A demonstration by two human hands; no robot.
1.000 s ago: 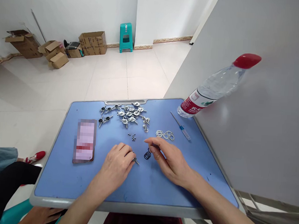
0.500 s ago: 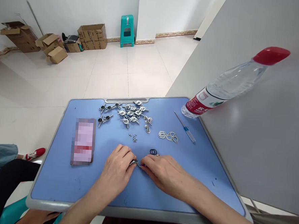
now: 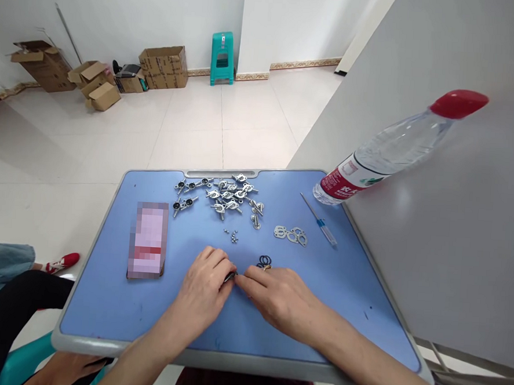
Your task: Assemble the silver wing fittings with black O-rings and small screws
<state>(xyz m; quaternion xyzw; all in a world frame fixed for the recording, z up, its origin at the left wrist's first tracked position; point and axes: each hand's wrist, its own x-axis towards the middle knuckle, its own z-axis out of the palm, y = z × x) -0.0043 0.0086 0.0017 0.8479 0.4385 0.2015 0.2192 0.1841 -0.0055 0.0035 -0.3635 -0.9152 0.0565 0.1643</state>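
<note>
My left hand (image 3: 205, 277) is closed around a small metal fitting (image 3: 230, 276) with a dark face, low over the near middle of the table. The fingers cover most of it. My right hand (image 3: 280, 298) has its thumb and fingertips pinched together at the fitting's right end; anything smaller between them is hidden. Just beyond the right hand lie several black rubber rings (image 3: 264, 261). Farther off are several tiny screws (image 3: 234, 236) and flat metal plates with holes (image 3: 291, 235).
Metal fittings with levers (image 3: 228, 196) lie in a pile at the table's far side, beside fittings with black faces (image 3: 190, 186). A blurred phone-like slab (image 3: 149, 238) is on the left. A screwdriver (image 3: 320, 221) and water bottle (image 3: 354, 175) are at right. Someone's leg (image 3: 19, 300) shows left.
My right fingertips have moved slightly left, up against the fitting in my left hand. More of the black rings shows now. The whole view has shifted a little.
</note>
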